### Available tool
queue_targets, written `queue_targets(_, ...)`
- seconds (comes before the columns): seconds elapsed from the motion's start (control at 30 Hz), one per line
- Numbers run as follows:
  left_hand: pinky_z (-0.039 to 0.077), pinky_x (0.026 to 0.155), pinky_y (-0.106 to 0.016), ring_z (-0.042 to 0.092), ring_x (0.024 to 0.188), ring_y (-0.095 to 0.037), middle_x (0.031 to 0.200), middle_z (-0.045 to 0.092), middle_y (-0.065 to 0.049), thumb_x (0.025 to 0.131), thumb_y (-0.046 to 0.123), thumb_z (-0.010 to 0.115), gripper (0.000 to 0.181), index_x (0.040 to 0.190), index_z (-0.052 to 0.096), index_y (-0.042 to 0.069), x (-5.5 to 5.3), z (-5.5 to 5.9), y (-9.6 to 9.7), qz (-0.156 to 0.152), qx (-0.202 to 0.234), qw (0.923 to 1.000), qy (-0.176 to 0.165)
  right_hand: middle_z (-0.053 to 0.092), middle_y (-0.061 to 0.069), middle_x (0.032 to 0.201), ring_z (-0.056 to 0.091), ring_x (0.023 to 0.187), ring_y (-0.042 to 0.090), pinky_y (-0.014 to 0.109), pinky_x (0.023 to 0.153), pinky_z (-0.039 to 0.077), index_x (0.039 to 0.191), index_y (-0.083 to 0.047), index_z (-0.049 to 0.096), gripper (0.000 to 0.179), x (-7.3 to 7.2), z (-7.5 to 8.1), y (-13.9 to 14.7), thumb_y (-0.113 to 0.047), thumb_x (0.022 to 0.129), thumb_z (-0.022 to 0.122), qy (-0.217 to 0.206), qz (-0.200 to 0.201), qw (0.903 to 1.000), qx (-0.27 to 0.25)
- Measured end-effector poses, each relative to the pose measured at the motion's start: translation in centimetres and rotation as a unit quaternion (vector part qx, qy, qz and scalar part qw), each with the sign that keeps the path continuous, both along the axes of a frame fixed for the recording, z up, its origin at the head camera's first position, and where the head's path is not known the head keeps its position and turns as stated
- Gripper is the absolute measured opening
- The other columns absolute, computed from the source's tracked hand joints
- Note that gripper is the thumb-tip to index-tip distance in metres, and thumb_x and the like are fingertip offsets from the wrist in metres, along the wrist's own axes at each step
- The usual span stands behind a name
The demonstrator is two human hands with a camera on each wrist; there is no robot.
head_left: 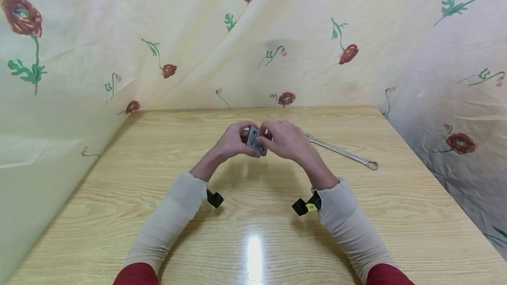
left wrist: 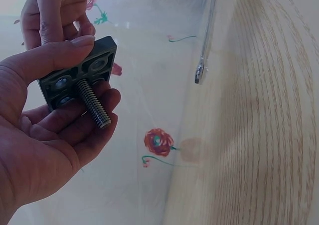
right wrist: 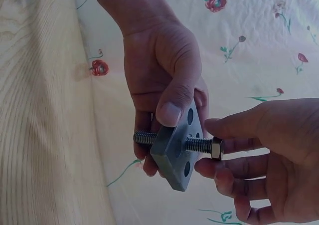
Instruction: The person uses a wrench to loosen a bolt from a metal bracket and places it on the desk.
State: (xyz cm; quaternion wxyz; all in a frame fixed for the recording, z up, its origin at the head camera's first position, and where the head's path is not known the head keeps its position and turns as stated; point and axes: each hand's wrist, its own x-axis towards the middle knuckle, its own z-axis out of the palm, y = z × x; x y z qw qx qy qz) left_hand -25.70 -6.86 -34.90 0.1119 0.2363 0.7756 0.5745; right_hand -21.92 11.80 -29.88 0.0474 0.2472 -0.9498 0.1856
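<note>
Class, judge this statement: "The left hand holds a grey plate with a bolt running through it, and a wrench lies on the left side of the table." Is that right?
Not quite: the head view shows the wrench on the right side of the table. The left hand does hold the grey plate, with the bolt running through it.

The left fingers [right wrist: 141, 119] grip a holed plate [right wrist: 173, 159] while right fingers [right wrist: 245, 167] pinch the head of its bolt [right wrist: 199, 145].
</note>
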Motion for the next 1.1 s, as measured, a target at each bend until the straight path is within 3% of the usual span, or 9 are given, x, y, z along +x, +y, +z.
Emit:
queue_targets(0.5, 0.056, 0.081, -0.031, 0.070, 0.090, -0.020, 0.107, 0.072, -0.021, 0.065, -0.001, 0.084, 0.063, 0.121, 0.057, 0.008, 0.04, 0.22, 0.12, 0.000, 0.005, 1.0000, -0.004, 0.066, 0.001, 0.087, 0.057, 0.072, 0.016, 0.028, 0.062, 0.046, 0.090, -0.015, 0.073, 0.008, 0.52, 0.19, -0.05, -0.011, 0.084, 0.071, 0.087, 0.056, 0.9946, 0.013)
queue_targets(0.8, 0.056, 0.082, -0.032, 0.070, 0.091, -0.021, 0.108, 0.072, -0.021, 0.066, -0.001, 0.084, 0.064, 0.122, 0.057, 0.008, 0.08, 0.20, 0.03, -0.001, 0.004, 1.0000, -0.005, 0.067, 0.006, 0.098, 0.061, 0.078, 0.019, 0.033, 0.069, 0.052, 0.095, -0.012, 0.073, 0.013, 0.64, 0.20, -0.01, -0.007, 0.082, 0.073, 0.107, 0.083, 0.9906, 0.022)
queue_targets(1.0, 0.056, 0.083, -0.032, 0.070, 0.093, -0.021, 0.112, 0.071, -0.020, 0.066, -0.001, 0.084, 0.068, 0.127, 0.055, 0.008, 0.10, 0.13, 0.02, -0.003, 0.006, 0.9999, -0.009, 0.068, 0.007, 0.108, 0.063, 0.082, 0.021, 0.034, 0.068, 0.052, 0.111, -0.014, 0.068, 0.026, 0.76, 0.49, 0.09, -0.022, 0.086, 0.071, 0.101, 0.049, 0.9935, 0.023)
queue_targets(1.1, 0.057, 0.082, -0.032, 0.070, 0.093, -0.021, 0.112, 0.071, -0.019, 0.066, 0.000, 0.084, 0.068, 0.126, 0.055, 0.009, 0.12, 0.12, 0.00, 0.000, 0.001, 1.0000, -0.008, 0.070, 0.007, 0.105, 0.064, 0.083, 0.021, 0.034, 0.066, 0.050, 0.113, -0.014, 0.066, 0.031, 0.74, 0.59, 0.11, -0.031, 0.088, 0.070, 0.090, 0.021, 0.9955, 0.020)
